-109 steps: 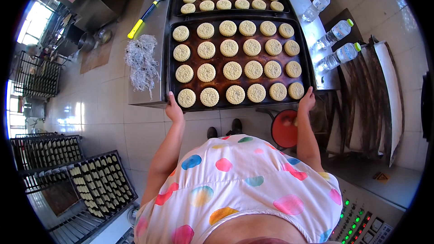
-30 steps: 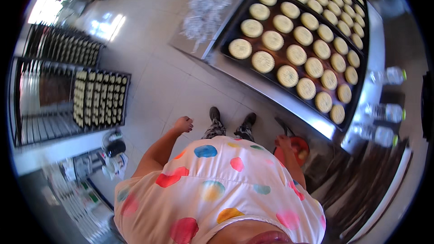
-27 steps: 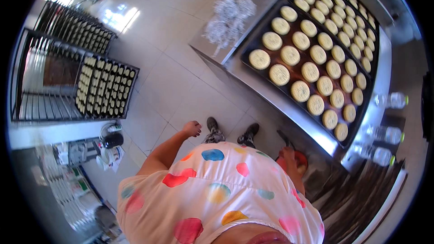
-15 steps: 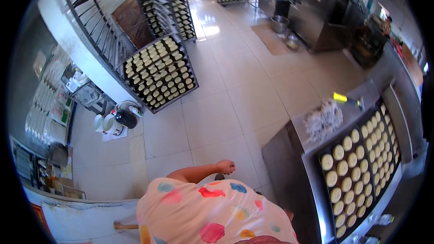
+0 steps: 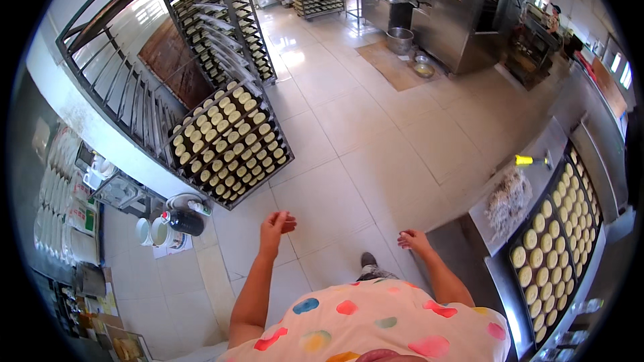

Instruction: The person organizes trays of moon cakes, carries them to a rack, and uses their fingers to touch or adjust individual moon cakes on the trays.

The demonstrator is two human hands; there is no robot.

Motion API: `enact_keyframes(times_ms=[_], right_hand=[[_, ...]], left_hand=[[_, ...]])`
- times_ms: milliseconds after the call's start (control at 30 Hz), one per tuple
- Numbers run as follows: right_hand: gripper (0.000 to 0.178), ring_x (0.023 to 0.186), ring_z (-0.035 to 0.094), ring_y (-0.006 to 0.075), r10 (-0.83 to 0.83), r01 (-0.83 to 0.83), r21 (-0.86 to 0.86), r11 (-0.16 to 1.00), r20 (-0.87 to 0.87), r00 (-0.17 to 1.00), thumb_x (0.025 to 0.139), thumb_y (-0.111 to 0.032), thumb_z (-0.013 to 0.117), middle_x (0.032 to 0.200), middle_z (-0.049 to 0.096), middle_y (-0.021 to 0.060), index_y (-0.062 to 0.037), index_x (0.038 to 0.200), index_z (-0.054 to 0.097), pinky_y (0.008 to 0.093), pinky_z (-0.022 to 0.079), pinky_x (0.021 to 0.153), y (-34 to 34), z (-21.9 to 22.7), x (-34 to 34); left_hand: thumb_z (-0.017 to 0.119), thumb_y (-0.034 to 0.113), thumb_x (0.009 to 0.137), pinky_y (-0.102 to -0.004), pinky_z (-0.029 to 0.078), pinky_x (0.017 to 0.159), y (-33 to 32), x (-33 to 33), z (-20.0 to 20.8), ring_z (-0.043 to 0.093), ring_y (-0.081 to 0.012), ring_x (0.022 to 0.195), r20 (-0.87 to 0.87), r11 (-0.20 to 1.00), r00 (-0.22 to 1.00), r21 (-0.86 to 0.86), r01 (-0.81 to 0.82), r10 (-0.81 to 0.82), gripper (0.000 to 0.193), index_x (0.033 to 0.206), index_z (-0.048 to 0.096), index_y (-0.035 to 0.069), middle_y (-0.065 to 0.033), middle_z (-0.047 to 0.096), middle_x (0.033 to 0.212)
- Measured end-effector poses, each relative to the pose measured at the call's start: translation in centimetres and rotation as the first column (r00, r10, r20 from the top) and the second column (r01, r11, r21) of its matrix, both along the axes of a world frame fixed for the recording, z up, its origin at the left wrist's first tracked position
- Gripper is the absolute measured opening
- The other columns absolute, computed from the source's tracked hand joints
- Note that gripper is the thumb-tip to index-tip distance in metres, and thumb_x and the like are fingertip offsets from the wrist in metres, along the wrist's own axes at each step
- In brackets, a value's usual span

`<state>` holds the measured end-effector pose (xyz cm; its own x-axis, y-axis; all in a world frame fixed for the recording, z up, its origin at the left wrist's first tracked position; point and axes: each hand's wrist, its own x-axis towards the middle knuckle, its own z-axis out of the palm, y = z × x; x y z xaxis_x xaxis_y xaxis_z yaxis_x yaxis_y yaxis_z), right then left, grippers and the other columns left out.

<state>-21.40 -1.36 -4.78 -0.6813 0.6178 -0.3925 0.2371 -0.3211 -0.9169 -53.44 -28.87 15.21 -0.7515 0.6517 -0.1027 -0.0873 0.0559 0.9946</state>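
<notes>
Empty-handed between loaded rack [image 5: 230,17] and steel table [image 5: 502,288]

Stands on pale floor tiles [image 5: 376,161], facing into a bakery room. Holds left hand [image 5: 275,223] in midair, well apart from the table and near the rack with its rows of round pastries [image 5: 228,151], with fingers loosely curled and pinching nothing. Extends right hand [image 5: 413,240] near the table's dark side, with fingers partly spread, also clear of any hold. At far right, on the table: a black tray [image 5: 522,287] of similar pale rounds [image 5: 536,258], near a yellow-handled scraper [image 5: 531,160] and a tangle of greyish strips [image 5: 508,204]. Seems, by judgement, between two handling steps, with no tray in contact. For any lift, probably calls for a two-handed grip on opposite rims, kept level.
</notes>
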Motion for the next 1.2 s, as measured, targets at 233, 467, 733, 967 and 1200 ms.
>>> enact_keyframes(times_ms=[233,467,733,967,1200], right_hand=[[0.033,0.080,0.065,0.0199,0.044,-0.038,0.030,0.999,-0.199,0.979,0.091,-0.024,0.052,0.093,0.066,0.0143,0.0029,0.109,0.057,0.0307,0.053,0.071,8.8,14.4,-16.4],[0.038,0.092,0.062,0.0209,0.349,-0.191,0.352,0.916,-0.468,0.812,0.091,-0.027,0.052,0.103,0.063,0.0149,0.0028,0.115,0.054,0.0316,0.051,0.078,12.6,35.9,-36.6],[0.052,0.107,0.056,0.0233,0.619,-0.258,0.582,0.771,-0.593,0.515,0.092,-0.029,0.051,0.124,0.052,0.0164,0.0027,0.131,0.038,0.0328,0.047,0.087,6.8,56.1,-54.0],[0.085,0.112,0.053,0.0309,0.635,-0.193,0.616,0.763,-0.663,0.396,0.081,-0.041,0.065,0.129,0.041,0.0253,0.0112,0.134,0.024,0.0331,0.047,0.093,0.5,65.7,-66.4],[0.089,0.120,0.039,0.0320,0.468,-0.293,0.386,0.875,-0.831,0.300,0.073,-0.049,0.069,0.139,0.026,0.0220,-0.0105,0.139,0.024,0.0472,0.039,0.095,-1.1,77.6,-75.7]], left_hand=[[0.052,0.025,0.093,-0.0296,0.052,0.073,2.0,-12.3,12.9,0.064,-0.0176,0.080,-0.105,0.909,0.938,0.304,-0.286,0.330,0.028,0.104,0.057,-0.001,-0.0094,0.065,0.091],[0.056,0.033,0.089,-0.0284,0.050,0.075,-2.4,-22.5,28.1,0.063,-0.0180,0.082,-0.257,0.744,0.752,0.516,-0.425,0.607,0.037,0.106,0.056,0.000,-0.0101,0.064,0.094],[0.052,0.032,0.088,-0.0289,0.048,0.080,-8.9,-34.2,43.5,0.060,-0.0204,0.094,-0.434,0.724,0.590,0.524,-0.449,0.680,0.042,0.119,0.052,0.003,-0.0116,0.059,0.114],[0.061,0.046,0.082,-0.0379,0.044,0.097,-10.5,-45.1,53.5,0.049,-0.0313,0.116,-0.412,0.830,0.789,0.516,-0.211,0.456,0.081,0.130,0.029,-0.010,-0.0249,0.044,0.127],[0.064,0.039,0.082,-0.0505,0.039,0.100,-9.4,-50.4,60.0,0.042,-0.0455,0.118,-0.293,0.712,0.891,0.700,-0.047,0.347,0.099,0.135,-0.001,-0.013,-0.0376,0.029,0.130]])
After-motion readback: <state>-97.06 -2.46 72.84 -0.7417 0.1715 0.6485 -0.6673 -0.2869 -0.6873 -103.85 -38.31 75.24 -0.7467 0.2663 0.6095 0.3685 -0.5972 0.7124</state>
